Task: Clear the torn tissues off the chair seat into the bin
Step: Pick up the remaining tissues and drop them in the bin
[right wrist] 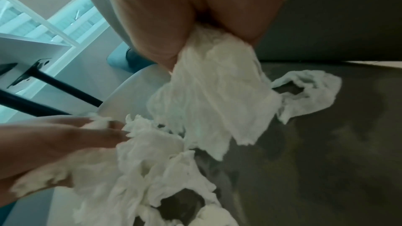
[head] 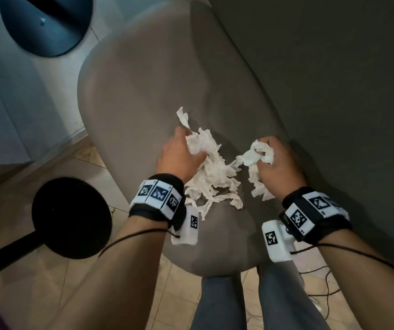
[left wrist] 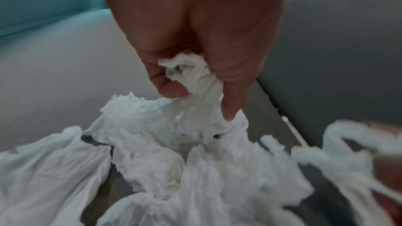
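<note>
Here, both hands on chair seat: left hand fingers pinching torn tissues; right hand fingers clutching a wad.

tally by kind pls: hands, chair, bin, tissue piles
hands: 2, left and right, each gripping tissue
chair: 1
bin: 1
tissue pile: 1, loose on the seat; single scraps too tangled to count
Total: 5

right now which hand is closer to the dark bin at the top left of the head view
Left. The left hand grips tissue on the side of the chair seat toward the bin; the right hand grips tissue on the far side, by the backrest.
</note>
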